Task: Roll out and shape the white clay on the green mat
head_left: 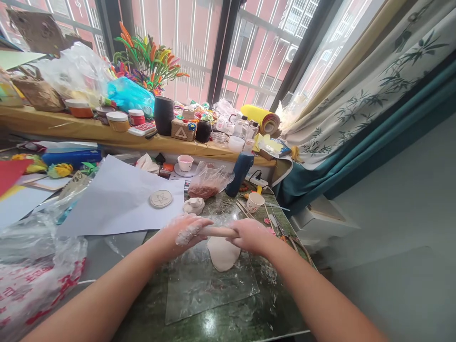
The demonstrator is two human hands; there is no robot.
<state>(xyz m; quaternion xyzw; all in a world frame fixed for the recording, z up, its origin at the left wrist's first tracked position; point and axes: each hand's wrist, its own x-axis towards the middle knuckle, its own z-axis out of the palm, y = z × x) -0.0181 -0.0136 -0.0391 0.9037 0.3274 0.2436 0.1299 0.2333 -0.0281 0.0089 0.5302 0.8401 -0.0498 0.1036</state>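
Wooden rod (221, 232) spans the gap between the two hands, long axis running left to right, square across the line from the person to the window. Left hand (190, 231) is curled over the rod's left end, fingers bent, white smears on the skin. Right hand (251, 236) is closed around the right end, thumb on the near side.

Key relation: flat slab of pale clay (223, 257). It lies just to the near side of the rod, between the two forearms; the rod crosses over its far edge. Right hand is the nearer of the two, overlapping the slab's far right corner in this view; left hand sits off to its left. Whether the rod bears on the clay or is held slightly above it, I can't tell from this angle; the hands cover the far edge.

Under the slab, a clear sheet (199, 299), smeared white, on a dark green tabletop (142, 308). Beyond the left hand, a lump of pale clay (194, 205). Farther left, a round disc with a star mark (160, 199) on white paper (107, 199). Paper cup (255, 202) beyond the right hand.
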